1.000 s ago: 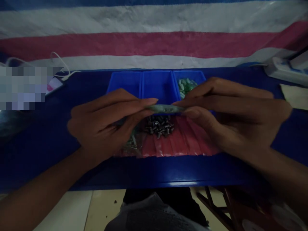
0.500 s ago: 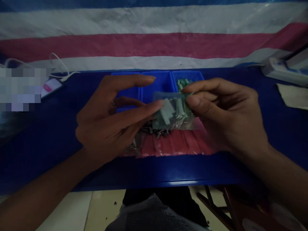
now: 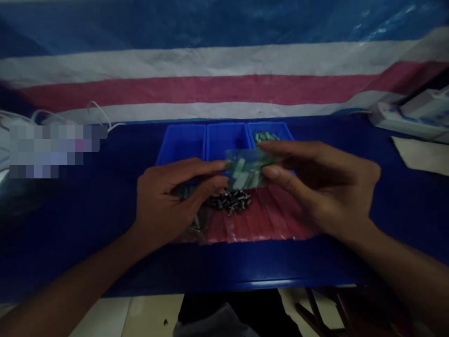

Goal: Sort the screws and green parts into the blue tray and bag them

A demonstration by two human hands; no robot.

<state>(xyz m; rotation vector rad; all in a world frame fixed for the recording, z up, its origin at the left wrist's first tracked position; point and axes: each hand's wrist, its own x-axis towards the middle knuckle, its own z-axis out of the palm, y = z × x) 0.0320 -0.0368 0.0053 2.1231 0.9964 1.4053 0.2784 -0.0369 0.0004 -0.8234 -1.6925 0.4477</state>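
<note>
A small clear plastic bag (image 3: 243, 173) of pale green and whitish plugs hangs in front of me, above the table. My left hand (image 3: 168, 201) holds its left edge between thumb and forefinger. At the opposite edge, my right hand (image 3: 326, 187) pinches the bag between thumb and fingers. Below it lies a pile of dark metal screws (image 3: 231, 202) on a row of red plastic packets (image 3: 263, 215). Another clear bag with small parts (image 3: 197, 225) lies partly hidden under my left hand.
Three blue bins (image 3: 228, 125) stand side by side at the back; the right one holds pale green plugs (image 3: 264, 136). White cables (image 3: 101, 110) lie at the left. A white power strip (image 3: 389, 117) and a beige sheet (image 3: 423, 154) are on the blue table's right side.
My left hand's spread fingers have closed in on the bag's left edge. My right hand keeps its pinch on the bag. The camera view has tilted upward slightly.
</note>
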